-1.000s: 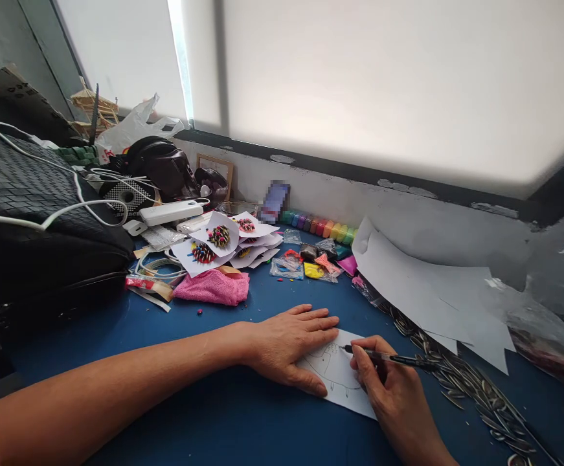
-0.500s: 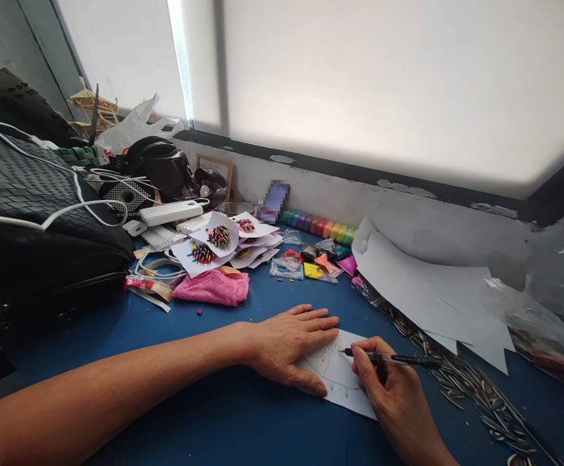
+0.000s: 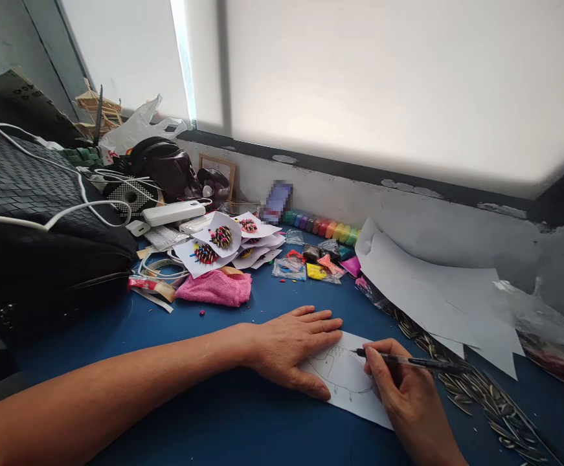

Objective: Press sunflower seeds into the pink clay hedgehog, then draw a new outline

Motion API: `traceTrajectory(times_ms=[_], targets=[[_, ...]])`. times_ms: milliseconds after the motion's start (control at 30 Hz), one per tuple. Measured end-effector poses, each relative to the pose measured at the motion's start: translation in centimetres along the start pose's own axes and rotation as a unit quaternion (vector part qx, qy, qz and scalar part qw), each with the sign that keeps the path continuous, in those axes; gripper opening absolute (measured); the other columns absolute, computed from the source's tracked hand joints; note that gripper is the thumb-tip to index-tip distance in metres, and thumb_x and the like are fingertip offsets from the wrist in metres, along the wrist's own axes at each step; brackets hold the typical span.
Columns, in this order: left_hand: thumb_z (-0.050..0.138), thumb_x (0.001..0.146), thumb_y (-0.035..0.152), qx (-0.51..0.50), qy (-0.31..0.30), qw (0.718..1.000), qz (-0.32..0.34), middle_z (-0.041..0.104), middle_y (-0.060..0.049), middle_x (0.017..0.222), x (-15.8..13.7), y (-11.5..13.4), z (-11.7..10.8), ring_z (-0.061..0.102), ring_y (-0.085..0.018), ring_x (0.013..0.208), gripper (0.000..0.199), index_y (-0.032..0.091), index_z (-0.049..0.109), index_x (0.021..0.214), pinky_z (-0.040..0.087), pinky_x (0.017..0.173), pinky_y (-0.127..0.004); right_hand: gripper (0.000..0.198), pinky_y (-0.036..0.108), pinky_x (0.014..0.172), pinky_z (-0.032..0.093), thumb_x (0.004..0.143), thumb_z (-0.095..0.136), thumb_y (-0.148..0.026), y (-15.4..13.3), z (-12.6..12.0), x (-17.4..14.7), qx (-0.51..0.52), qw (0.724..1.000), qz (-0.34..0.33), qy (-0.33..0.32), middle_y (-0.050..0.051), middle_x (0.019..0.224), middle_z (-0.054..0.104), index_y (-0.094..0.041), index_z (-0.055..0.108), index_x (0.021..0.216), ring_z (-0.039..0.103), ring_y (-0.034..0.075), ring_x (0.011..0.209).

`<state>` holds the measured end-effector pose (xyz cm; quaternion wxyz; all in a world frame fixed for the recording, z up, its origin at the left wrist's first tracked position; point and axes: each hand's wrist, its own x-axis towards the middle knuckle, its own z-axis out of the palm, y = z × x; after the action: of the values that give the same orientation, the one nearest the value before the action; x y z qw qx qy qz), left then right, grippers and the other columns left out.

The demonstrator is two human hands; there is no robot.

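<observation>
A small sheet of white paper (image 3: pixel 359 404) lies on the blue tabletop, bearing a line drawing of a rounded body with short legs and small scalloped marks. My left hand (image 3: pixel 301 349) rests flat on the sheet's left side, fingers stretched out. In my right hand (image 3: pixel 403 388) is a black pen (image 3: pixel 410 361), held between thumb and fingers. Its tip is at the upper part of the drawing, just right of the scalloped marks. Part of the drawing is hidden under my left hand, and the sheet's right edge is behind my right hand.
Striped sunflower seeds (image 3: pixel 461 388) spread along the right, beside large white sheets (image 3: pixel 422 285). Bags of coloured clay (image 3: pixel 316 270) lie behind. Left of these are paper cards with seed-and-clay figures (image 3: pixel 221 237), a pink cloth (image 3: pixel 216 288) and a black bag (image 3: pixel 43 246).
My right hand and the pen tip have shifted slightly right along the drawing. The left hand stays flat on the sheet. The whole view has shifted a little.
</observation>
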<state>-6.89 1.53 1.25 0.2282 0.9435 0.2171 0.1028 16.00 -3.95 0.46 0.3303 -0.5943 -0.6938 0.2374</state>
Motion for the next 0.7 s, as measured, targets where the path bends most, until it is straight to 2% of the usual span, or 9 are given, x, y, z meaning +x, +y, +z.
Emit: traceTrajectory(times_ms=[167, 533, 700], targets=[[0.053, 0.088, 0.062, 0.004, -0.002, 1.0, 0.002, 0.022, -0.015, 0.157, 0.04, -0.03, 0.07, 0.013, -0.029, 0.146, 0.083, 0.012, 0.029, 0.149, 0.007, 0.119, -0.045, 0.046, 0.021, 0.041, 0.038, 0.092, 0.045, -0.054, 0.29, 0.24, -0.12, 0.0, 1.0, -0.014, -0.015, 0.005, 0.076, 0.066, -0.022, 0.056, 0.061, 0.048, 0.012, 0.05], [0.052, 0.088, 0.063, 0.003, -0.006, 1.0, 0.003, 0.021, -0.016, 0.156, 0.08, -0.05, 0.11, 0.012, -0.03, 0.147, 0.084, 0.012, 0.028, 0.15, 0.008, 0.118, -0.048, 0.039, 0.022, 0.041, 0.038, 0.09, 0.048, -0.054, -0.52, 0.27, -0.19, 0.025, 1.0, -0.015, 0.002, 0.001, 0.069, 0.059, -0.022, 0.061, 0.071, 0.045, 0.012, 0.049], [0.053, 0.088, 0.061, 0.006, -0.007, 1.0, 0.001, 0.02, -0.015, 0.157, 0.08, -0.13, 0.14, 0.012, -0.03, 0.147, 0.081, 0.015, 0.029, 0.15, 0.008, 0.118, -0.047, 0.035, 0.022, 0.042, 0.039, 0.091, 0.048, -0.052, -0.1, 0.38, -0.21, 0.024, 1.0, -0.02, -0.002, 0.001, 0.067, 0.059, -0.022, 0.062, 0.081, 0.048, 0.013, 0.052]])
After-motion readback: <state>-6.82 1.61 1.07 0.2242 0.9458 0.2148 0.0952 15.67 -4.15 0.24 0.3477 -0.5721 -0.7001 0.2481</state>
